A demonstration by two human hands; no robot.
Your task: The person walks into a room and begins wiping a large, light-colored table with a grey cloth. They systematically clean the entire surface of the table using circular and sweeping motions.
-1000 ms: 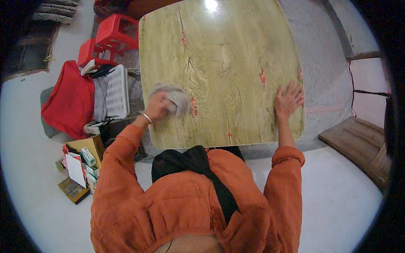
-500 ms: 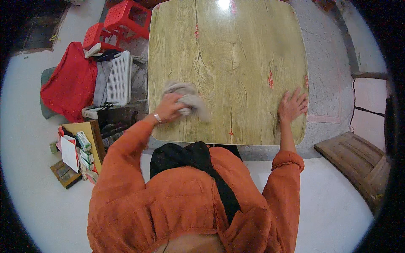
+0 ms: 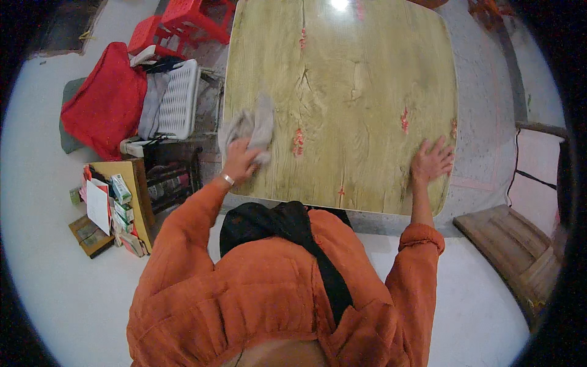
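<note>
A wood-patterned table (image 3: 361, 165) with rounded corners and small red flower prints spreads out before me. Near its left edge, my left hand (image 3: 240, 160) presses a greyish-white cloth (image 3: 247, 125) against the top, its fingers closed over the near part of the rag. The cloth is crumpled, and its far end is smeared by motion. My right hand (image 3: 432, 160) lies flat by the right edge with fingers spread and nothing in it.
Red plastic stools (image 3: 183, 18) stand beyond the left edge. Closer on that side are a white slatted chair (image 3: 179, 101), a red cloth (image 3: 110, 101) and a shelf with boxes (image 3: 122, 202). A wooden panel (image 3: 510, 244) lies at the lower right.
My left hand has drawn the cloth leftward to the table's left edge, uncovering a red flower print. My right hand stays in its place on the table. The view has shifted slightly.
</note>
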